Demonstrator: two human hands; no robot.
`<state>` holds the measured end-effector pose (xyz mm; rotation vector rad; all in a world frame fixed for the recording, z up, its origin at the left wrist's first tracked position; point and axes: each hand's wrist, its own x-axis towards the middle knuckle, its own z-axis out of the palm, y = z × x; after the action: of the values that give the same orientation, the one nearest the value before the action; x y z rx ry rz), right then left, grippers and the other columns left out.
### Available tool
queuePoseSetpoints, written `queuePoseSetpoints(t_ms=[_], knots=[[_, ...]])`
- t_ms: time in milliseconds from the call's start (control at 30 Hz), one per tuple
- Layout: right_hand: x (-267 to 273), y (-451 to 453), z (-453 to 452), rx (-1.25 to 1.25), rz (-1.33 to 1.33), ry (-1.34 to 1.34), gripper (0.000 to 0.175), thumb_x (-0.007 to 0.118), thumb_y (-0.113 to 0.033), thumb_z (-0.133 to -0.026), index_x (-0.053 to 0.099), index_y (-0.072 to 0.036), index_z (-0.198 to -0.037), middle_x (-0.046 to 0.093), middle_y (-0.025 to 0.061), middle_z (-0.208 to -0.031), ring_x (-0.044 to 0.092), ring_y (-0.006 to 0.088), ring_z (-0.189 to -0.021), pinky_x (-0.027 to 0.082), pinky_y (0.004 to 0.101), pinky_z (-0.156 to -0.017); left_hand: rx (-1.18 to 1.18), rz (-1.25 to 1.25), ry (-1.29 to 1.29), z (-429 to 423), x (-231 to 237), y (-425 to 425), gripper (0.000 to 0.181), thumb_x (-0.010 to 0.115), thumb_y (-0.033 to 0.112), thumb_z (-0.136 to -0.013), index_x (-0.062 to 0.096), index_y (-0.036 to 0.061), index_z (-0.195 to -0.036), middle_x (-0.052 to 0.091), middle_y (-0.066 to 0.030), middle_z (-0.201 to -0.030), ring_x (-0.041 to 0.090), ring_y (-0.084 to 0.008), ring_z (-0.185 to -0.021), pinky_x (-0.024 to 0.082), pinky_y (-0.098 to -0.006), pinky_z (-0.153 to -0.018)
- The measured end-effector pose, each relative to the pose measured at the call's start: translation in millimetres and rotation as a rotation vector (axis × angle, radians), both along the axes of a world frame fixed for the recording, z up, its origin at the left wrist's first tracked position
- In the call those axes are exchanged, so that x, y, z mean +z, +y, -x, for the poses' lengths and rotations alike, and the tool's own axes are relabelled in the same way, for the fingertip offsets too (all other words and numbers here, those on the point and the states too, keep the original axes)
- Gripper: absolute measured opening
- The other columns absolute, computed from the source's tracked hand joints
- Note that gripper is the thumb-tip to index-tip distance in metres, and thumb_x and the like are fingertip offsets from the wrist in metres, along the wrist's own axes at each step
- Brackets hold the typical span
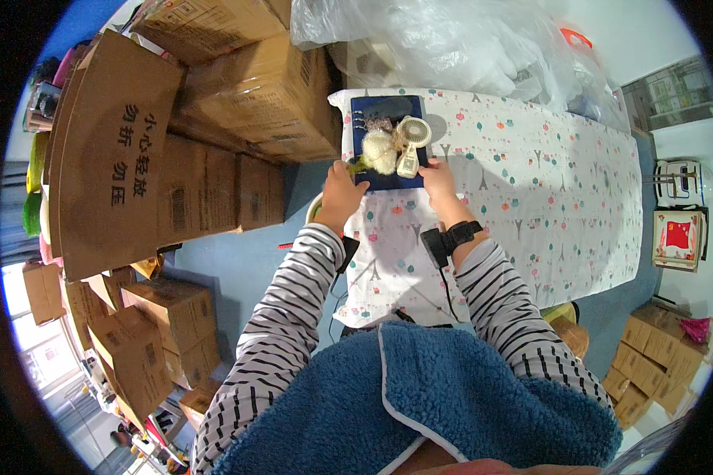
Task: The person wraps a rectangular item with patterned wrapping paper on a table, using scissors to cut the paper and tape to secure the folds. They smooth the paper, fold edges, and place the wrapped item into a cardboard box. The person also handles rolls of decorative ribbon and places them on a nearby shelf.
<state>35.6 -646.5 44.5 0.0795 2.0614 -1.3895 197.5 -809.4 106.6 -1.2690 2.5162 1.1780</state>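
On the tablecloth before me lies a flat dark blue board or folder [386, 181], with small metal pieces along its left edge. My left hand [341, 191] grips its lower left corner. At the lower right edge, the fingers of my right hand [439, 181] hold it. A white handheld fan [414, 138] rests on the board's right side, its round grille away from me. Next to the fan sits a cream fluffy pompom [379, 152], with something yellow-green near my left fingers. A dark oval case or pouch [388, 107] lies at the far end.
The table wears a white patterned cloth [511, 196]. Large cardboard boxes [261, 95] are stacked at its left, beside upright cardboard sheets [113, 154]. Clear plastic bags [469, 47] pile up behind. Further boxes [641, 362] stand at the lower right. A cable [450, 297] hangs from my right wrist device.
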Motion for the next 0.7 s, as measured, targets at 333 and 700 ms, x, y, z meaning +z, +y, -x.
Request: queuePoseSetpoints(t_ms=[333, 700], knots=[[59.6, 151.9, -96.0, 0.281, -0.123, 0.453, 0.041, 0.071, -0.012, -0.085, 0.053, -0.003, -0.121, 0.048, 0.0195, -0.128, 0.048, 0.037, -0.121, 0.042, 0.0439, -0.101, -0.306, 0.217, 0.058, -78.9, -21.9, 66.3, 0.094, 0.08, 0.022, -0.076, 0.028, 0.0017, -0.152, 0.038, -0.0247, -0.15, 0.034, -0.0446, -0.139, 0.028, -0.0491, -0.117], [103.5, 442.6, -212.7, -0.09, -0.73, 0.235, 0.038, 0.077, -0.019, -0.081, 0.061, -0.007, -0.114, 0.049, 0.0212, -0.127, 0.053, 0.04, -0.116, 0.046, 0.0451, -0.1, -0.68, 0.154, 0.077, -202.9, -22.5, 118.3, 0.097, 0.073, 0.003, -0.077, 0.02, 0.0102, -0.158, 0.007, -0.0199, -0.164, 0.027, -0.0439, -0.144, 0.036, -0.0481, -0.114]])
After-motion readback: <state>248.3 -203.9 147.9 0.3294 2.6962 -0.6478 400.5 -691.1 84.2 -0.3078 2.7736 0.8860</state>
